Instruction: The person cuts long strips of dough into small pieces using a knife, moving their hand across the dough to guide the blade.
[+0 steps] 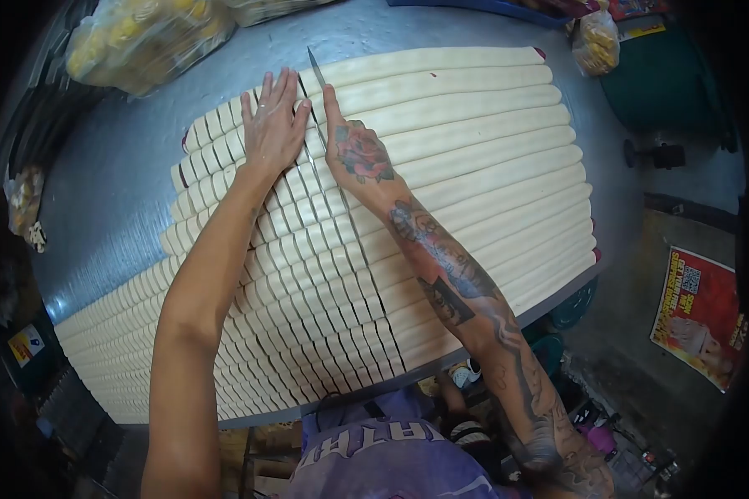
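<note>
Long pale dough rolls (491, 133) lie side by side across the metal table, with dark red filling showing at a few right ends. On the left they are sliced into many short pieces (283, 308), row upon row. My right hand (354, 150) grips a knife (315, 66), its index finger stretched along it and the pointed blade tip past the far roll. The handle is hidden in my fist. Flat on the cut pieces, just left of the knife, rests my left hand (275, 125), fingers stretched out and holding nothing.
Plastic bags with yellow contents (146, 41) sit at the far left of the metal table (112, 249). Another small bag (596, 43) lies at the far right beside a dark green container (662, 79). A red poster (699, 316) is at the right.
</note>
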Demonstrator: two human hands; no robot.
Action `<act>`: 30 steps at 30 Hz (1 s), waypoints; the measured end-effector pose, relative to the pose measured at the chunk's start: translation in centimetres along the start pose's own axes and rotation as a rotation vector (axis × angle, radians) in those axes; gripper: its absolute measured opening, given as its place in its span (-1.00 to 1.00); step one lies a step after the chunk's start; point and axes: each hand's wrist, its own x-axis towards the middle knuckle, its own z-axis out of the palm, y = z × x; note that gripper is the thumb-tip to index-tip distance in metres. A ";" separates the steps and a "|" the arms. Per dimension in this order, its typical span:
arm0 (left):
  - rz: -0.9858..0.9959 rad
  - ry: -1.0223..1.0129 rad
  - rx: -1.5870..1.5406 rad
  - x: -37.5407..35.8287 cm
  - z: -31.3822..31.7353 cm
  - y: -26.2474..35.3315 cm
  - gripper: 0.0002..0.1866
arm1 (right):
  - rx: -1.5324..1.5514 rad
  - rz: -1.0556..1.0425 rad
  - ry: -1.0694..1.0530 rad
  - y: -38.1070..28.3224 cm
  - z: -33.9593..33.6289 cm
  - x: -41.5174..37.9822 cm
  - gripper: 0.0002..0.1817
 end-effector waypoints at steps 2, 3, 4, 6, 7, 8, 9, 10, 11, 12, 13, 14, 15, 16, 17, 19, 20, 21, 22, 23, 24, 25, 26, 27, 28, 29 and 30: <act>0.007 0.069 -0.044 0.1 0.0 0.1 -0.34 | -0.150 -0.016 -0.039 -0.1 -0.8 -0.2 -0.19; 0.046 -0.008 0.005 0.3 -0.4 0.2 -0.35 | -0.293 -0.035 -0.069 -0.2 -0.9 -0.2 -0.19; 0.086 -0.086 0.057 0.3 -0.4 0.2 -0.36 | -0.293 -0.036 -0.074 0.9 0.9 0.2 -0.19; 0.110 -0.053 0.090 0.1 -0.2 0.3 -0.36 | -0.020 -0.217 0.439 2.7 4.4 2.4 -0.23; 0.138 -0.014 0.125 0.0 0.0 0.3 -0.37 | -0.018 -0.217 0.438 2.2 3.7 3.7 -0.23; 0.138 -0.015 0.124 0.0 0.1 0.2 -0.37 | 0.011 -0.109 0.232 1.7 2.7 4.9 -0.24; 0.146 0.006 0.142 0.0 0.4 0.0 -0.38 | 0.039 0.000 0.025 1.2 1.9 5.9 -0.24; 0.154 0.028 0.159 0.0 0.6 0.0 -0.39 | 0.037 0.002 0.024 1.0 1.7 6.9 -0.24; 0.154 0.030 0.157 0.0 0.7 0.0 -0.39 | 0.073 0.026 0.050 0.7 1.5 7.9 -0.20; 0.153 0.037 0.154 0.0 0.7 0.0 -0.39 | 0.110 0.050 0.074 0.7 1.7 8.2 -0.15; 0.150 0.045 0.152 -0.1 0.7 0.0 -0.40 | 0.108 0.048 0.073 0.7 1.9 7.6 -0.15; 0.148 0.051 0.152 0.0 0.5 -0.1 -0.40 | 0.077 0.019 0.092 0.8 2.1 6.7 -0.14; 0.136 0.030 0.144 -0.1 0.4 0.0 -0.39 | 0.047 -0.008 0.111 1.1 2.5 5.6 -0.12; 0.125 0.007 0.133 -0.2 0.4 0.2 -0.39 | 0.042 -0.009 0.110 1.2 2.5 3.7 -0.12; 0.122 0.014 0.132 -0.1 0.3 0.2 -0.39 | 0.056 -0.018 0.103 1.2 2.5 1.3 -0.09; 0.092 -0.027 0.107 -0.3 0.3 0.2 -0.38 | 0.070 -0.030 0.099 1.5 3.8 -3.2 -0.07; 0.094 -0.025 0.107 -0.7 0.2 0.5 -0.38 | -0.038 -0.019 0.092 2.0 5.3 -5.6 -0.05; 0.055 -0.007 0.066 -0.9 0.0 0.8 -0.37 | -0.146 -0.008 0.089 1.8 5.4 -7.0 -0.03; 0.015 0.007 0.024 -1.3 -0.2 1.2 -0.37 | -0.146 -0.007 0.092 1.8 5.4 -8.1 -0.03; 0.017 0.009 0.026 -2.3 -0.8 2.1 -0.37 | -0.047 0.047 0.025 1.4 4.8 -8.9 -0.01; 0.035 0.007 0.016 -3.9 -1.4 3.2 -0.37 | 0.052 0.098 -0.041 1.1 4.1 -9.3 0.00; 0.056 0.003 0.007 -5.7 -1.9 4.5 -0.36 | 0.053 0.099 -0.035 0.9 3.7 -9.3 0.00; 0.033 -0.201 0.067 -7.4 -3.0 6.3 -0.36 | 0.093 0.051 0.061 0.7 3.6 -9.2 0.00; 0.035 -0.208 0.068 -8.4 -2.4 6.5 -0.36 | 0.135 0.006 0.153 0.7 4.0 -9.4 0.00; 0.065 -0.144 0.088 -9.7 -1.8 6.8 -0.36 | 0.080 0.005 0.177 0.7 4.2 -9.8 -0.01; 0.098 -0.078 0.105 -10.7 -1.3 7.0 -0.37 | 0.082 0.012 0.178 0.5 4.0 -10.9 -0.01; 0.088 -0.075 0.143 -10.6 -1.1 7.2 -0.37 | 0.066 0.037 0.093 0.3 3.4 -12.0 -0.02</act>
